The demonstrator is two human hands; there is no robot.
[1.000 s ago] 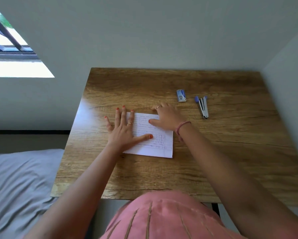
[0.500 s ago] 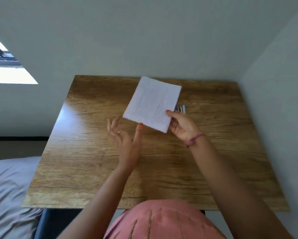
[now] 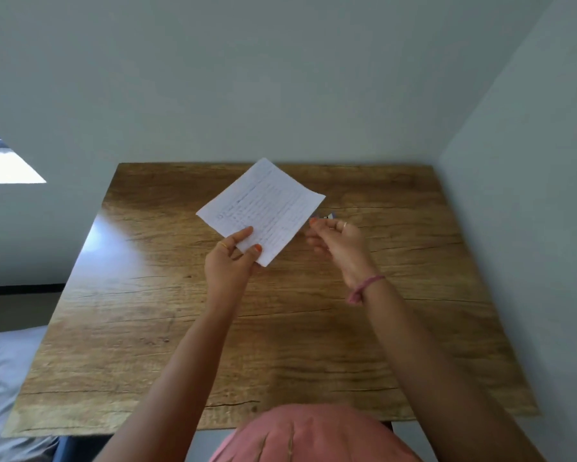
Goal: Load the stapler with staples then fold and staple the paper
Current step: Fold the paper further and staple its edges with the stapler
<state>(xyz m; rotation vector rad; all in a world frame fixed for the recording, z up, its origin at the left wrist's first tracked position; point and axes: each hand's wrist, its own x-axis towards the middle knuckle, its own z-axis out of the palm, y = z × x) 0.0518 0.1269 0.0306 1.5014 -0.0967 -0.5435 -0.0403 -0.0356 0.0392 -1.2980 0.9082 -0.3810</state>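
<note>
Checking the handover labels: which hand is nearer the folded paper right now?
Left. The left hand pinches the folded paper at its near corner, holding it above the table. The right hand is just off its right edge, apparently not touching.

Both forearms are bare, with no sleeves showing anywhere along them. The left hand (image 3: 228,266) wears a thin gold-coloured ring on one finger, and its visible thumbnail is painted orange-red. The right hand (image 3: 338,243) carries a pale, slim ring on a finger, and the one nail that shows has the same orange-red polish. A pink cord bracelet (image 3: 363,288) circles the right wrist, with a small knot or tassel hanging at its lower side. A salmon-pink garment (image 3: 313,435) with vertical pleats or seams fills the bottom edge.
</note>
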